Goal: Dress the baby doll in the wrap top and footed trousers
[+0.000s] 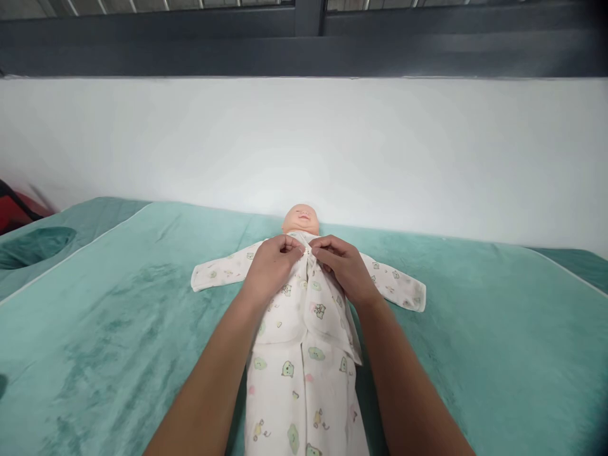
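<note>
A baby doll [301, 219] lies on its back on a teal blanket [118, 316], head toward the wall. It wears a white romper [304, 373] printed with small green animals, sleeves spread out to both sides. My left hand [273, 263] and my right hand [342, 266] meet at the doll's chest just below the neck. Both are closed in a pinch on the edges of the romper's front opening. The lower part of the front flap hangs loose at the right side.
A white wall [332, 145] rises behind the bed, with a dark window frame [304, 38] above it. A darker teal pillow or fold [33, 244] lies at the far left, beside something red [14, 212].
</note>
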Action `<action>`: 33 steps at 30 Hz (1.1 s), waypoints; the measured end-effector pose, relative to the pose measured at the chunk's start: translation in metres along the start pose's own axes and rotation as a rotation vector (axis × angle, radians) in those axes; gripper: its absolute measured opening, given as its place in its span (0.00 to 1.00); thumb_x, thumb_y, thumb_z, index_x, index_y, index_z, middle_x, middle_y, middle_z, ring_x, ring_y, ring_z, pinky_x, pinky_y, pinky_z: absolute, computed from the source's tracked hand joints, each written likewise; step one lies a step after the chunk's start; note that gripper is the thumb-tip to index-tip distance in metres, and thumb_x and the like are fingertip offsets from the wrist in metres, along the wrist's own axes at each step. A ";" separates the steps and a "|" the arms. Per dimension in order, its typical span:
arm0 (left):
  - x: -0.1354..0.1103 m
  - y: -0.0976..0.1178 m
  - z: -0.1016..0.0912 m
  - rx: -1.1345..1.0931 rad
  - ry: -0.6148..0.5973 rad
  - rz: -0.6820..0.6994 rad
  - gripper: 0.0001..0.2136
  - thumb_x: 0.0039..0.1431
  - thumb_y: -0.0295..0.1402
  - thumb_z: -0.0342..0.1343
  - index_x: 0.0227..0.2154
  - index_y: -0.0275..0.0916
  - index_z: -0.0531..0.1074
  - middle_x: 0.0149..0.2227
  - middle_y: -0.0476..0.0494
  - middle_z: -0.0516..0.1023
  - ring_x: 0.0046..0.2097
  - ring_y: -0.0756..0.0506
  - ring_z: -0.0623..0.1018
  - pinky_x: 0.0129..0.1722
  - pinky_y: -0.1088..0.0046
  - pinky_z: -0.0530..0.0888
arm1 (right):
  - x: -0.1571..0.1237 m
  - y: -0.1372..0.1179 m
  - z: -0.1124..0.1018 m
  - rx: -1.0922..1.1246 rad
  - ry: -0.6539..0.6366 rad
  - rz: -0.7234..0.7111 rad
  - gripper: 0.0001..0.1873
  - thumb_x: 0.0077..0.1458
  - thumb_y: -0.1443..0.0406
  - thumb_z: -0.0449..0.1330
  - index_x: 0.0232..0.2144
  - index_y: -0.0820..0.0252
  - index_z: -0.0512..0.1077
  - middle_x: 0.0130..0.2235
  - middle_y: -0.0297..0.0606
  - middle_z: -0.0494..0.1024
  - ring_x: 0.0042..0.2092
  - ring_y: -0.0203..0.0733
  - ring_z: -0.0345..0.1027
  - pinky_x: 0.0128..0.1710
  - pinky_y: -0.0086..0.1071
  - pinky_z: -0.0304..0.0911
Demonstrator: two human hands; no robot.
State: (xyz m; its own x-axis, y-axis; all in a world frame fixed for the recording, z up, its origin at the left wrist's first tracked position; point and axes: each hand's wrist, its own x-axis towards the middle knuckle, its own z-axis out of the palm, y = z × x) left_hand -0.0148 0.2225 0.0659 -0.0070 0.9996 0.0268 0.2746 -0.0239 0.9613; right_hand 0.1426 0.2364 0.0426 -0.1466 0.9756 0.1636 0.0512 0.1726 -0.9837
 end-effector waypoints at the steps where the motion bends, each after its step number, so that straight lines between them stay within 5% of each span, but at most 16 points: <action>1: 0.001 -0.001 0.001 0.004 0.011 0.016 0.05 0.50 0.35 0.56 0.26 0.39 0.72 0.26 0.51 0.72 0.26 0.51 0.69 0.26 0.75 0.63 | 0.000 0.000 0.000 0.000 -0.003 -0.004 0.06 0.50 0.61 0.60 0.30 0.56 0.75 0.30 0.30 0.71 0.28 0.32 0.56 0.30 0.28 0.53; 11: -0.003 0.003 -0.001 -0.057 0.004 -0.016 0.11 0.51 0.41 0.58 0.30 0.38 0.73 0.29 0.48 0.76 0.27 0.51 0.71 0.25 0.77 0.64 | 0.002 0.004 0.001 -0.132 -0.009 -0.096 0.07 0.49 0.61 0.62 0.31 0.57 0.74 0.37 0.34 0.75 0.38 0.37 0.64 0.41 0.32 0.58; 16: -0.004 0.009 0.001 -0.068 0.009 -0.075 0.08 0.48 0.34 0.57 0.33 0.40 0.71 0.29 0.51 0.75 0.20 0.55 0.65 0.17 0.78 0.59 | 0.002 0.004 0.002 -0.214 -0.022 -0.145 0.09 0.49 0.62 0.63 0.35 0.55 0.72 0.40 0.33 0.73 0.42 0.38 0.63 0.45 0.32 0.56; 24: 0.003 -0.004 0.007 -0.133 0.072 -0.006 0.09 0.44 0.29 0.57 0.32 0.40 0.70 0.28 0.53 0.73 0.24 0.55 0.68 0.22 0.80 0.62 | 0.002 0.007 -0.003 -0.160 -0.073 -0.076 0.14 0.48 0.60 0.65 0.38 0.54 0.71 0.38 0.33 0.69 0.41 0.38 0.62 0.42 0.32 0.57; 33: -0.001 0.003 0.003 0.039 0.011 0.009 0.08 0.51 0.37 0.56 0.34 0.42 0.68 0.26 0.53 0.71 0.22 0.54 0.66 0.18 0.79 0.60 | 0.004 0.010 -0.005 -0.171 -0.123 -0.090 0.11 0.49 0.61 0.63 0.37 0.55 0.73 0.38 0.33 0.69 0.40 0.37 0.61 0.42 0.32 0.56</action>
State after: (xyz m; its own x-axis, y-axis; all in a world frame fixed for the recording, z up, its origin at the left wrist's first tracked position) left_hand -0.0111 0.2211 0.0679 -0.0151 0.9992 0.0382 0.3116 -0.0316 0.9497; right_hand 0.1478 0.2431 0.0343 -0.2773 0.9329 0.2297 0.1979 0.2894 -0.9365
